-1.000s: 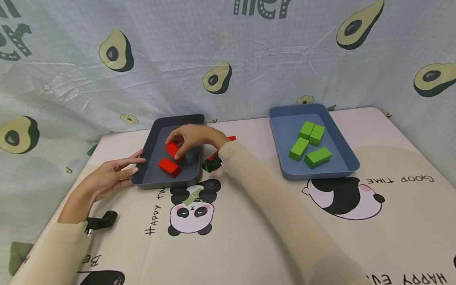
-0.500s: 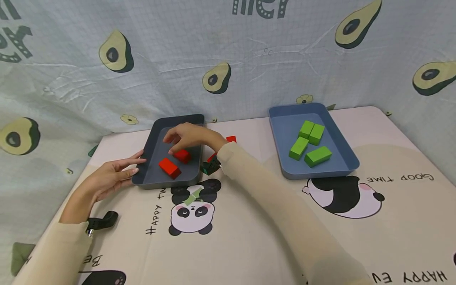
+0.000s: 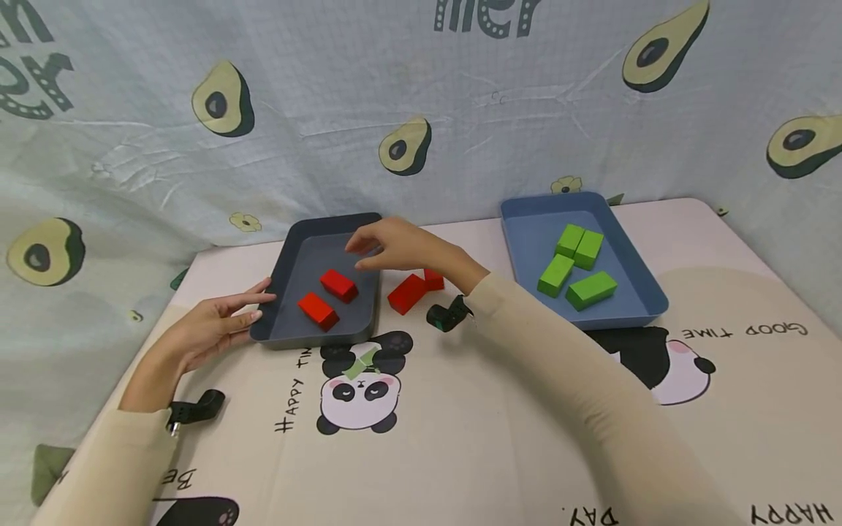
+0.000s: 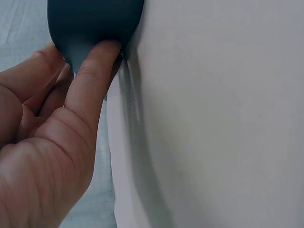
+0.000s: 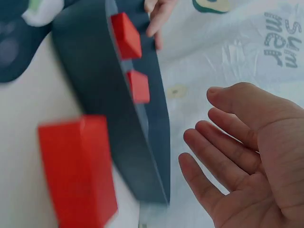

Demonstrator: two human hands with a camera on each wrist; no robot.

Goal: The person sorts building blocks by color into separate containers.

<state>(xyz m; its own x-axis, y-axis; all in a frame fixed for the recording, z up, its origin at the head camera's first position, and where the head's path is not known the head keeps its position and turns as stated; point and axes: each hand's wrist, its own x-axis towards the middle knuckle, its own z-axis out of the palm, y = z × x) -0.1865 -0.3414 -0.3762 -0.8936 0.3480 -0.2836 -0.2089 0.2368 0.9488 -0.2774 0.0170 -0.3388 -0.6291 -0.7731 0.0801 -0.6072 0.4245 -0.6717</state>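
Note:
My right hand hovers over the right rim of the dark grey tray, fingers loosely bent and holding nothing. Inside that tray lie two red blocks, one a little behind the other. Straight fingers of my left hand touch the tray's near left side; in the left wrist view the thumb rests along its outer wall. On the table just right of the tray are two more red blocks, one in front and another partly covered by my right hand.
A blue tray at the back right holds several green blocks. Behind the table hangs a cloth with avocado prints. The tablecloth bears panda drawings.
My right hand has let go of a red block inside the dark tray and moved right, over the tray's edge. The left hand has stayed at the tray's side.

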